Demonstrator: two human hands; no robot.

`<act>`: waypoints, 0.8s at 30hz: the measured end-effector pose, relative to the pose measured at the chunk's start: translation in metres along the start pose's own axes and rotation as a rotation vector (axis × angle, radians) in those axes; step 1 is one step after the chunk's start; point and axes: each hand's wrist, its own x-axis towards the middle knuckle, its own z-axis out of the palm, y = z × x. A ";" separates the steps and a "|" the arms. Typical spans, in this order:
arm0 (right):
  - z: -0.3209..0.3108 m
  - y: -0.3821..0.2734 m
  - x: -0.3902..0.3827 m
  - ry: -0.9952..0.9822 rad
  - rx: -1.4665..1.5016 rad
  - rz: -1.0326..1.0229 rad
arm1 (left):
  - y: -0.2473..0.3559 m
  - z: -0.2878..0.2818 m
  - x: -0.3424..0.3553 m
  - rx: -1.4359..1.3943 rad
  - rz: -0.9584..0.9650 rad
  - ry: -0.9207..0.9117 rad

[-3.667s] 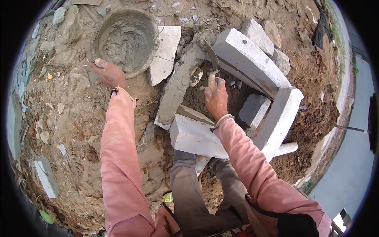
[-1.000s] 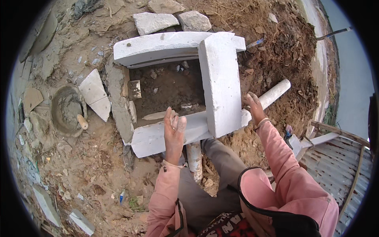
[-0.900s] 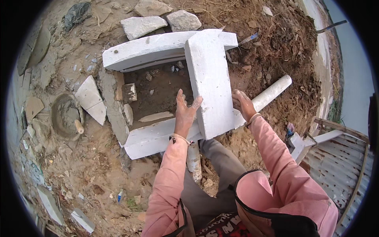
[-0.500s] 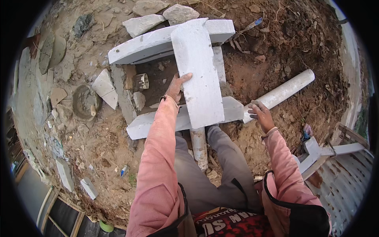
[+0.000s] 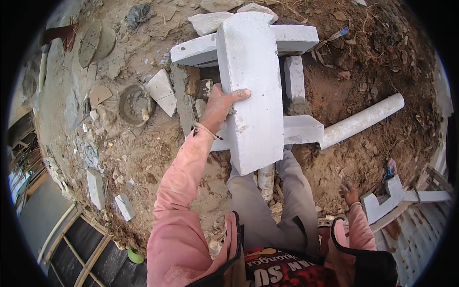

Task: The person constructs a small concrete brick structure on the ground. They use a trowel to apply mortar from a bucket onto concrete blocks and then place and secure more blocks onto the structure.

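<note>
Block (image 5: 256, 95) spans the far slab (image 5: 198, 49) and near slab (image 5: 303, 128); your left hand (image 5: 221, 106) has a grip on its left edge. Your right hand (image 5: 350, 192), near right, is released: steady both edges before shifting it.

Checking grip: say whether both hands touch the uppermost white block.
No: the left hand touches the block, but the right hand is apart.
</note>
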 end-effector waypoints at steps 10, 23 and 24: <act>0.031 0.092 -0.062 0.023 -0.001 0.259 | 0.036 -0.206 -0.067 0.703 0.081 0.643; 0.049 0.017 -0.095 -0.001 0.015 0.140 | -0.042 -0.279 0.039 0.918 -0.299 0.771; 0.055 0.005 -0.101 0.000 -0.010 0.163 | -0.043 -0.282 0.041 0.930 -0.310 0.780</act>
